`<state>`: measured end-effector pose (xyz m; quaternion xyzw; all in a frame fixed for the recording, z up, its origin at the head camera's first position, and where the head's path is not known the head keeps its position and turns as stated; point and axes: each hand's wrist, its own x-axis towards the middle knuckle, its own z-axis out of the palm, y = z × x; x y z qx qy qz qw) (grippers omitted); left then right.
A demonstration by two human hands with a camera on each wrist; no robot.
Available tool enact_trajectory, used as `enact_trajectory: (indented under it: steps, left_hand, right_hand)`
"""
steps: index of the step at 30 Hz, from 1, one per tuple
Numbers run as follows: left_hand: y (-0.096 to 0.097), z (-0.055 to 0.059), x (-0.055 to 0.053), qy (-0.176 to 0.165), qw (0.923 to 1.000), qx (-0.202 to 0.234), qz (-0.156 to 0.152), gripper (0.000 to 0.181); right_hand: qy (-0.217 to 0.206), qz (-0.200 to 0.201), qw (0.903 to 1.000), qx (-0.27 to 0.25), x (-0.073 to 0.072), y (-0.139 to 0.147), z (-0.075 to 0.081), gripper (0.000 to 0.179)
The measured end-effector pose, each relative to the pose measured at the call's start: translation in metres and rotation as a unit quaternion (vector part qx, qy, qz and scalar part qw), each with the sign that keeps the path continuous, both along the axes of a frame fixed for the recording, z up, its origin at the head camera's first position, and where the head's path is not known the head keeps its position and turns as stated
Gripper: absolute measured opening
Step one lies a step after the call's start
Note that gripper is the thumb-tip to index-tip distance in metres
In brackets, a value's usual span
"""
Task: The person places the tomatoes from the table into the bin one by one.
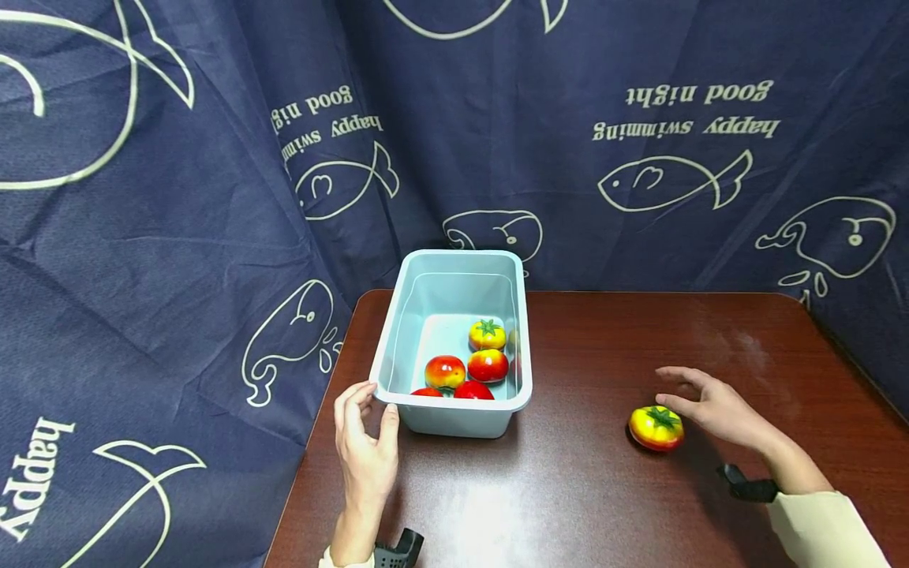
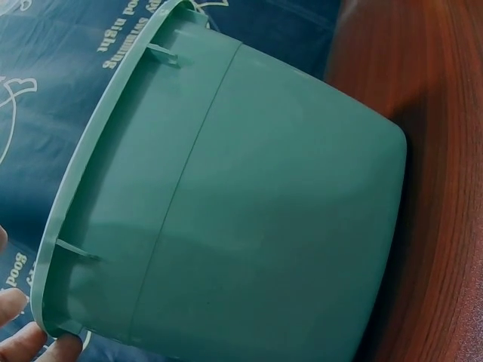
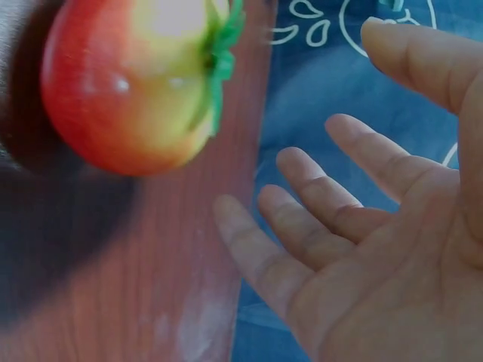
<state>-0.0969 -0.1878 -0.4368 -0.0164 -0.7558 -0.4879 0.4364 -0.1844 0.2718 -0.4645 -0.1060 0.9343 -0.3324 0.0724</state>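
Observation:
A light-blue plastic bin stands on the table, holding several red and yellow toy tomatoes. My left hand is at its near left corner, fingertips touching the rim and the thumb by the front wall. The left wrist view shows the outside of the bin, with fingertips at the rim's lower end. To the right, a yellow-red tomato with a green leafy top sits on the table. Above and beside it, my right hand is spread, and in the right wrist view a gap separates the tomato from the fingers.
The brown wooden table runs back to a dark-blue curtain printed with white fish and whales. The same cloth hangs along the left side. The bin stands near the table's back left corner. Each wrist wears a black strap device.

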Motion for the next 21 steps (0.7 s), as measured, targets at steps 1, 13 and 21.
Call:
enact_trajectory:
  steps: [1, 13, 21]
  left_hand:
    - [0.0, 0.0, 0.0, 0.0, 1.0, 0.001, 0.0, 0.037]
    - [-0.001, -0.001, -0.001, 0.007, 1.0, 0.0, -0.001, 0.038]
    - [-0.001, -0.001, -0.001, 0.0, 1.0, 0.002, -0.003, 0.037]
  right_hand:
    - [-0.002, 0.003, 1.0, -0.005, 0.001, -0.001, -0.002, 0.063]
    - [0.017, 0.026, 0.9992, -0.025, 0.007, -0.009, -0.02, 0.068]
    - [0.01, 0.024, 0.9994, -0.022, 0.013, -0.009, -0.027, 0.072]
